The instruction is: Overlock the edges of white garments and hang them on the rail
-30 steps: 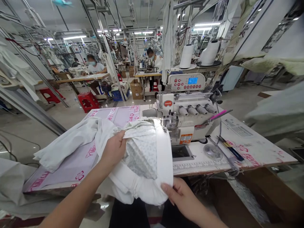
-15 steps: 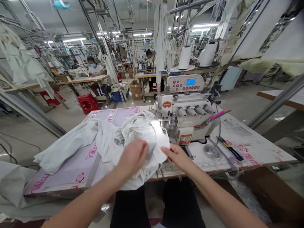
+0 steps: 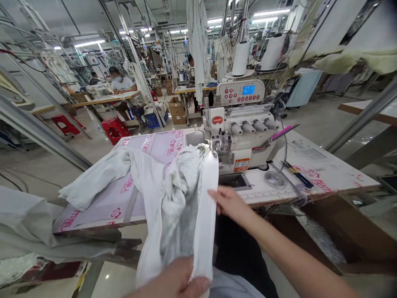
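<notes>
A pale whitish garment [image 3: 151, 178] runs from the needle area of the white overlock sewing machine [image 3: 245, 132] down over the table's front edge. Its smooth white band [image 3: 206, 198] is stretched toward me along the right side. My left hand [image 3: 180, 277] grips the band's lower end near the bottom of the view, thumb on top. Further up, my right hand [image 3: 229, 201] pinches the band's right edge, just in front of the machine. One sleeve-like part [image 3: 96, 178] of the garment lies out to the left across the table.
Thread snips [image 3: 297, 174] and a clear round reel [image 3: 274, 179] lie right of the machine on the table [image 3: 335, 165]. White thread cones [image 3: 240, 58] stand behind it. More pale cloth [image 3: 27, 219] hangs at left. A person [image 3: 122, 82] sits at another table.
My left hand has come down toward me, drawing the bunched garment and its band out long. My right hand stays near the band's edge. The view has shifted slightly.
</notes>
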The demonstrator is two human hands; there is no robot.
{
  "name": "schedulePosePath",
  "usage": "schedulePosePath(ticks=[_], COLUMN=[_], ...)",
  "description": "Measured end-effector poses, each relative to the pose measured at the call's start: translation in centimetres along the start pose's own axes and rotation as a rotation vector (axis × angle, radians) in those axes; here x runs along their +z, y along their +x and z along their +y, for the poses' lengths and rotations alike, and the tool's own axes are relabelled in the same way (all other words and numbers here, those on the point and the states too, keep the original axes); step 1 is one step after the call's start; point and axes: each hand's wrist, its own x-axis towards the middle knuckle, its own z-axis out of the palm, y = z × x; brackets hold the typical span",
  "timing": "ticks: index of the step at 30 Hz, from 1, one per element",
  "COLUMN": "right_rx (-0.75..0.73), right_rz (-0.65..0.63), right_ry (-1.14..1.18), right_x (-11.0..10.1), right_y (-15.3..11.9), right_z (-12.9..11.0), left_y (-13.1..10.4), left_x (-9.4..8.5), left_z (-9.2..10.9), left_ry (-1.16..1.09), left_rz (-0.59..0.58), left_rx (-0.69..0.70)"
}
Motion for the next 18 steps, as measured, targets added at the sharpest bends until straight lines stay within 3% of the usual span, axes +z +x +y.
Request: schedulePosePath(ticks=[2, 5, 9, 12, 13, 14, 17, 18], right_rx=[0.082, 0.138, 0.099, 0.052, 0.035, 0.017, 0.018, 0.033], right_rz=[-0.160, -0.256, -0.275, -0.236, -0.211, -0.186, -0.161, -0.149], right_ry=[0.013, 0.088, 0.141, 0.105, 0.109, 0.114, 0.097, 0.077], right_x=[2.3, 4.6, 4.2, 3.2, 3.1, 3.0, 3.2, 3.3], right_y=[-3.7, -7.9, -8.6, -7.9, -7.9, -8.0, -8.4, -8.5], right_z=[1.0, 2.6, 3.2, 2.7, 2.5, 2.3, 2.2, 2.3], left_y=[-0.5, -0.2, 0.9, 3.3, 4.5, 5.7, 8.8, 9.5], left_x=[2.0, 3.0, 1.9, -0.1, -1.0, -1.9, -4.4, -5.1], left_z=[-1.3, -2.0, -1.3, -0.6, -0.4, -0.2, 0.1, 0.1], left_ry=[-0.140, -0.252, -0.164, -0.277, -0.346, -0.401, -0.288, -0.163], left_rz=[-0.082, -0.158, -0.215, -0.247, -0.169, -0.010, 0.669, 0.804], left_rx=[0.023, 0.068, 0.102, 0.162, 0.194, 0.231, 0.326, 0.325])
